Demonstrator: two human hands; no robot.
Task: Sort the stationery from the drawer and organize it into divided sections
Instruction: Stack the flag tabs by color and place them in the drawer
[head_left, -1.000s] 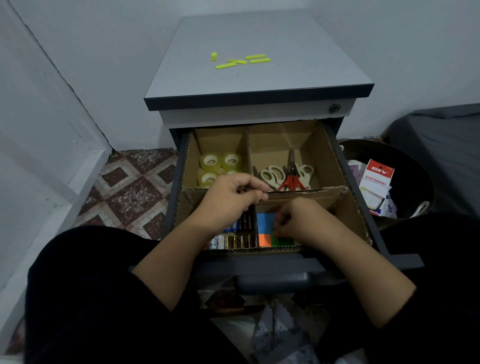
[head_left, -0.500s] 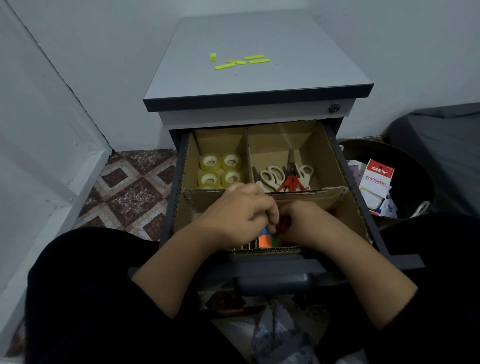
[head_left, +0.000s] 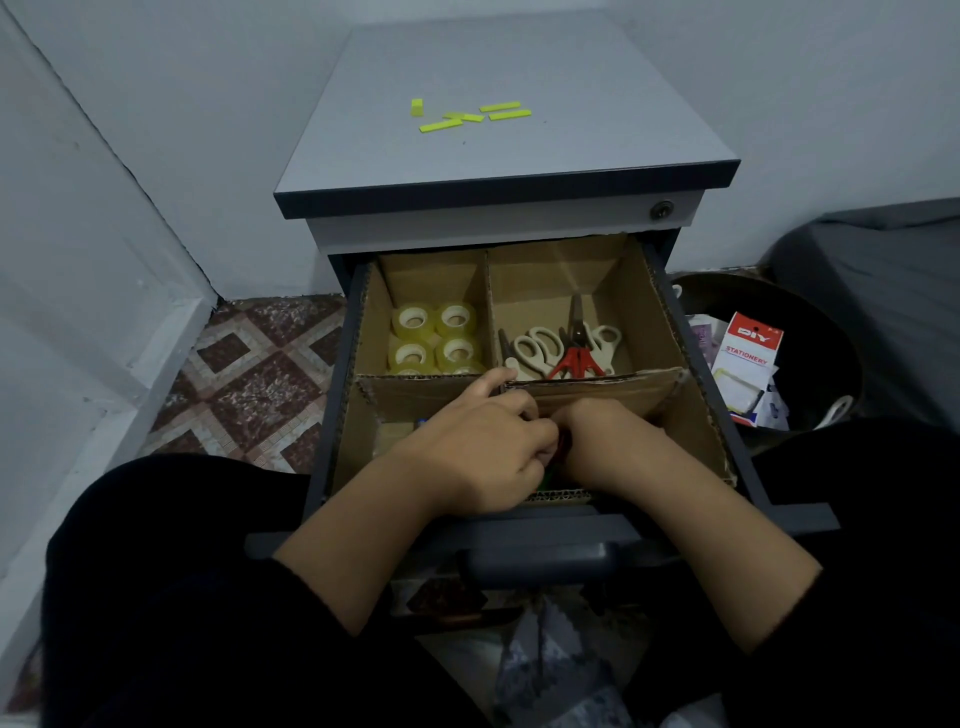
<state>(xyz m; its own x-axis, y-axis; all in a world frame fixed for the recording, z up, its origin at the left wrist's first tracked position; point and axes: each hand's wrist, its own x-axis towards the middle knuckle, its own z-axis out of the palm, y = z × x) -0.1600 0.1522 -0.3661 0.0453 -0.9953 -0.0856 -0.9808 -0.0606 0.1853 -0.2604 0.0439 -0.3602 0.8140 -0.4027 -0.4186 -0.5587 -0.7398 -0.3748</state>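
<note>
The grey cabinet's drawer (head_left: 696, 364) stands pulled out, split by a cardboard divider (head_left: 597, 387) into sections. Several clear tape rolls (head_left: 434, 338) fill the back left section. White and red scissors (head_left: 561, 348) lie in the back right one. My left hand (head_left: 478, 452) and my right hand (head_left: 613, 441) meet over the front middle section, fingers curled inward against each other. A sliver of a red and green coloured pad (head_left: 562, 442) shows between them; the rest is hidden under the hands.
Several yellow-green strips (head_left: 467, 115) lie on the cabinet top (head_left: 571, 78). A black bin (head_left: 810, 312) at the right holds a stationery packet (head_left: 748, 343). The drawer handle (head_left: 545, 564) is just below my wrists. Patterned floor tiles (head_left: 249, 384) lie to the left.
My left hand came down off the divider and over to the right, joining my right hand above the coloured pads, which are now almost fully covered.
</note>
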